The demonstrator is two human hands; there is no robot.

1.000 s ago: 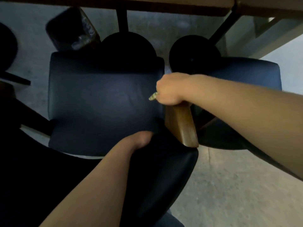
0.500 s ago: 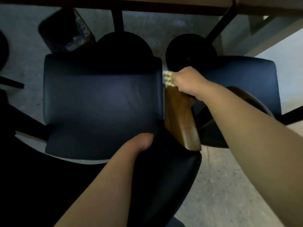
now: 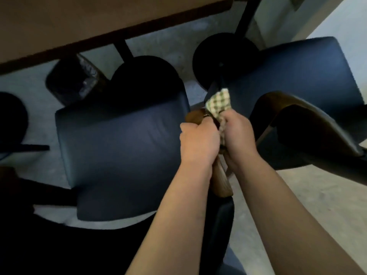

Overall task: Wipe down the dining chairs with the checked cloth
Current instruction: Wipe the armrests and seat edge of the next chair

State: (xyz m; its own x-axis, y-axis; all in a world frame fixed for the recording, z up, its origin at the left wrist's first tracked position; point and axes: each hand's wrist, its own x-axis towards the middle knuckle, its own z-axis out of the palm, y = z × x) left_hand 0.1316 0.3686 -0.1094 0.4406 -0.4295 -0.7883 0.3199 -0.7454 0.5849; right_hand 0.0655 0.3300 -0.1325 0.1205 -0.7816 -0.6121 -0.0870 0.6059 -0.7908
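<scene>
A dark blue padded dining chair point(image 3: 123, 147) stands below me, with a wooden armrest point(image 3: 221, 181) along its right side. My left hand point(image 3: 198, 141) is curled round the front part of that armrest. Right beside it, my right hand point(image 3: 237, 135) grips the green-and-white checked cloth point(image 3: 218, 103), which sticks out beyond my fingers past the armrest's tip. The two hands touch each other. A second blue chair point(image 3: 301, 76) with a curved wooden frame point(image 3: 294, 104) stands to the right.
The wooden table edge point(image 3: 99, 22) runs across the top, with black legs and round black bases point(image 3: 224, 56) under it. A black bin point(image 3: 73, 82) sits on the grey floor behind the left chair. Another dark seat point(image 3: 10, 116) is at the far left.
My left hand left the chair's backrest and came up onto the armrest. My right hand, still with the cloth, now sits next to it. The view has tilted.
</scene>
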